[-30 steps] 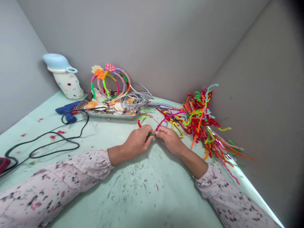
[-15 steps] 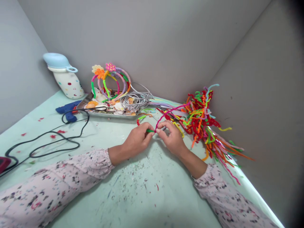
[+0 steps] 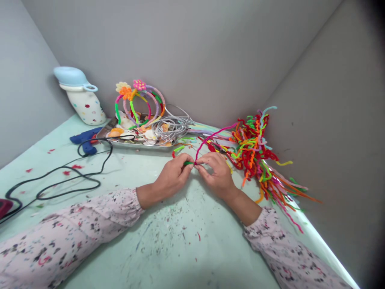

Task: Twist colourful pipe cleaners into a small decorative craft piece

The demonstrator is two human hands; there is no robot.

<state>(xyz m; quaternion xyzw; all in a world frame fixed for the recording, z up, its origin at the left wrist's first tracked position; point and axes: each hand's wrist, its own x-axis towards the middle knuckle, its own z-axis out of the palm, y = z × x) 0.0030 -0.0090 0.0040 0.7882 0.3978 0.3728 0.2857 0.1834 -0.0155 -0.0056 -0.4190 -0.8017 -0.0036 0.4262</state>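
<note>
While tight, left grip [image 3: 172, 176], right grip [image 3: 217, 173] on pipe-cleaners [image 3: 189, 163]

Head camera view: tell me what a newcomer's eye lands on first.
The bright tangle of red, orange and green pipe cleaners spilling from the right-hand corner grabs attention first. At centre, the left hand and right hand pinch a green pipe cleaner and a long pink pipe cleaner together. At the back, flower-topped pipe-cleaner headbands stand on a metal tray.
</note>
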